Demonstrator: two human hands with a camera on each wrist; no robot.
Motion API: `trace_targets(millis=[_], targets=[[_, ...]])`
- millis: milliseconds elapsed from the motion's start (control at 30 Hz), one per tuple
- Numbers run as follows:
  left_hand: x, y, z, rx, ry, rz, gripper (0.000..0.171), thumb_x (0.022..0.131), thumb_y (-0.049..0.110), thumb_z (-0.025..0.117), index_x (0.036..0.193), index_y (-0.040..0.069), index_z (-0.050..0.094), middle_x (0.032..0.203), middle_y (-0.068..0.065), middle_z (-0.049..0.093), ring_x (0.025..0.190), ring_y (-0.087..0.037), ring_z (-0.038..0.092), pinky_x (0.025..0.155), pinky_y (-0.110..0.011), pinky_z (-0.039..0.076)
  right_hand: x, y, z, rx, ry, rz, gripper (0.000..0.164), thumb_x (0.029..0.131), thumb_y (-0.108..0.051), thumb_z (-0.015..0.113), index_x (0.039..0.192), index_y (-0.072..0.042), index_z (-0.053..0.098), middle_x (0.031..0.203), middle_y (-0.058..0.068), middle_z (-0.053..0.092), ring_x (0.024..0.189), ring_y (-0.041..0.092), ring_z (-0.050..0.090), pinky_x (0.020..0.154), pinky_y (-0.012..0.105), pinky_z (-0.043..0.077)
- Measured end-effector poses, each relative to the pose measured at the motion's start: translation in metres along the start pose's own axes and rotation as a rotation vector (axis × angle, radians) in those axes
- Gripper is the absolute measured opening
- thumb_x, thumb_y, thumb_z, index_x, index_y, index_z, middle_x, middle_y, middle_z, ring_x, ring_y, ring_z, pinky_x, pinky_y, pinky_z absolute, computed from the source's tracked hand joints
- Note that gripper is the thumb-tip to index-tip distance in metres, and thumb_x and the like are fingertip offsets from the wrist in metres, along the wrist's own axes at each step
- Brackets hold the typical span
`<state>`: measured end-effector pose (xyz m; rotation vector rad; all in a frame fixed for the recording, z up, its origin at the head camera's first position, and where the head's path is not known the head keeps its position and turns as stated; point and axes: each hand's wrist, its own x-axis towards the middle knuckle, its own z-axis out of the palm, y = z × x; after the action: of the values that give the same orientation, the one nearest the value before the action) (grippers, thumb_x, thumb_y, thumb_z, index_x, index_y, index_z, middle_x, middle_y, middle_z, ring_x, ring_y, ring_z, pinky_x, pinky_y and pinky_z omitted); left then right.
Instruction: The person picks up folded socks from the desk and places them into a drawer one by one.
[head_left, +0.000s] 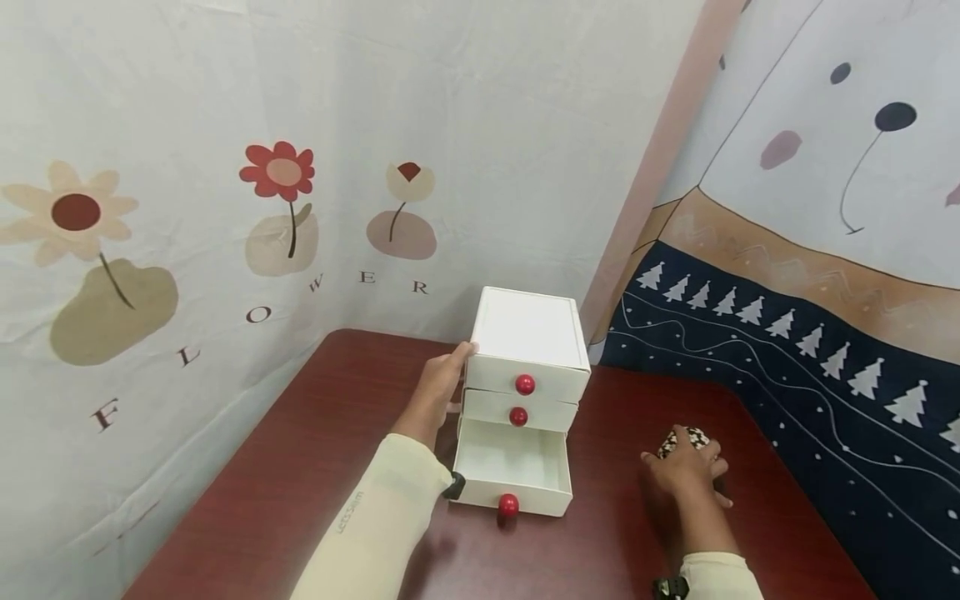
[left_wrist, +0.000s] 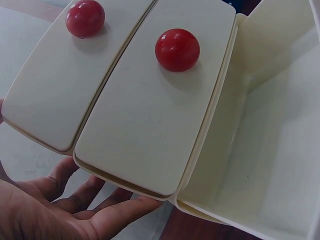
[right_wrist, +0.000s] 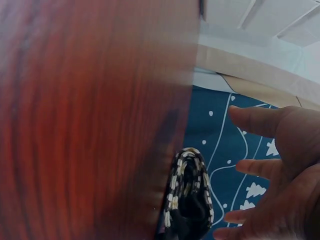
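A small white drawer cabinet [head_left: 532, 325] stands on the table, with round red knobs on its three drawers. The bottom drawer [head_left: 513, 467] is pulled out and its inside shows; the upper two are pushed in. My left hand [head_left: 438, 383] rests against the cabinet's left side, slightly bent fingers [left_wrist: 117, 212] touching the side wall in the left wrist view. Off to the right, my right hand [head_left: 686, 471] is over a black-and-white patterned, folded item [right_wrist: 187, 195] on the table. In the right wrist view its fingers are spread and apart from the item, whose exact kind I cannot tell.
The dark red wooden table [head_left: 337, 417] carries the cabinet near its back edge. Behind hangs a pale flower-printed cloth [head_left: 480, 150], and to the right a navy cloth [head_left: 787, 400] with white trees borders the table.
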<state>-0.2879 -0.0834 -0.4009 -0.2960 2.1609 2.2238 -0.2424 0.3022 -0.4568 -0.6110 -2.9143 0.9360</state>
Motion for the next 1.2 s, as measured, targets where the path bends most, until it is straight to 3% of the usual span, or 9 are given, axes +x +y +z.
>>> trace_targets(millis=[367, 433, 533, 667, 1000, 1200], targets=[[-0.001, -0.004, -0.001, 0.006, -0.021, 0.004, 0.065, 0.1, 0.059, 0.06, 0.14, 0.009, 0.069, 0.154, -0.016, 0.063, 0.146, -0.038, 0.057, 0.114, -0.073, 0.049, 0.016, 0.008, -0.002, -0.012, -0.054, -0.006, 0.081, 0.099, -0.029, 0.072, 0.161, -0.004, 0.028, 0.16, 0.05, -0.007, 0.15, 0.073, -0.011, 0.096, 0.106, 0.008], [-0.002, -0.004, -0.002, 0.009, -0.023, 0.01, 0.065, 0.1, 0.061, 0.06, 0.14, 0.009, 0.069, 0.152, -0.016, 0.064, 0.144, -0.038, 0.058, 0.114, -0.073, 0.049, 0.021, 0.01, -0.003, -0.027, -0.055, -0.02, 0.077, 0.1, -0.027, 0.07, 0.16, -0.002, 0.029, 0.159, 0.052, -0.003, 0.148, 0.075, -0.008, 0.099, 0.105, 0.013], [-0.002, -0.004, -0.001, 0.007, -0.032, 0.011, 0.066, 0.101, 0.061, 0.059, 0.141, 0.01, 0.069, 0.153, -0.016, 0.063, 0.145, -0.039, 0.057, 0.114, -0.073, 0.049, 0.029, 0.016, -0.006, -0.093, -0.07, -0.039, 0.071, 0.102, -0.023, 0.067, 0.157, 0.003, 0.03, 0.153, 0.056, 0.008, 0.144, 0.079, 0.001, 0.111, 0.096, 0.021], [-0.002, -0.005, 0.0, 0.008, -0.036, -0.007, 0.067, 0.1, 0.061, 0.059, 0.144, 0.01, 0.067, 0.156, -0.016, 0.061, 0.148, -0.038, 0.055, 0.116, -0.072, 0.048, 0.037, 0.023, -0.009, -0.168, -0.102, -0.05, 0.066, 0.103, -0.02, 0.064, 0.155, 0.006, 0.032, 0.147, 0.058, 0.021, 0.139, 0.083, 0.014, 0.117, 0.085, 0.027], [0.0, -0.006, -0.001, -0.006, -0.01, -0.013, 0.065, 0.099, 0.06, 0.062, 0.136, 0.007, 0.071, 0.15, -0.017, 0.065, 0.141, -0.036, 0.06, 0.114, -0.071, 0.05, 0.048, 0.028, -0.009, -0.267, -0.146, -0.092, 0.07, 0.104, -0.032, 0.066, 0.156, 0.006, 0.039, 0.149, 0.053, 0.036, 0.136, 0.072, 0.036, 0.113, 0.079, 0.04], [0.0, -0.005, -0.001, 0.008, -0.019, 0.006, 0.066, 0.1, 0.06, 0.06, 0.139, 0.008, 0.07, 0.154, -0.016, 0.062, 0.146, -0.038, 0.057, 0.115, -0.072, 0.048, 0.049, 0.026, -0.01, -0.293, -0.152, -0.138, 0.06, 0.112, -0.032, 0.052, 0.155, 0.009, 0.045, 0.156, 0.045, 0.04, 0.138, 0.069, 0.037, 0.109, 0.079, 0.043]])
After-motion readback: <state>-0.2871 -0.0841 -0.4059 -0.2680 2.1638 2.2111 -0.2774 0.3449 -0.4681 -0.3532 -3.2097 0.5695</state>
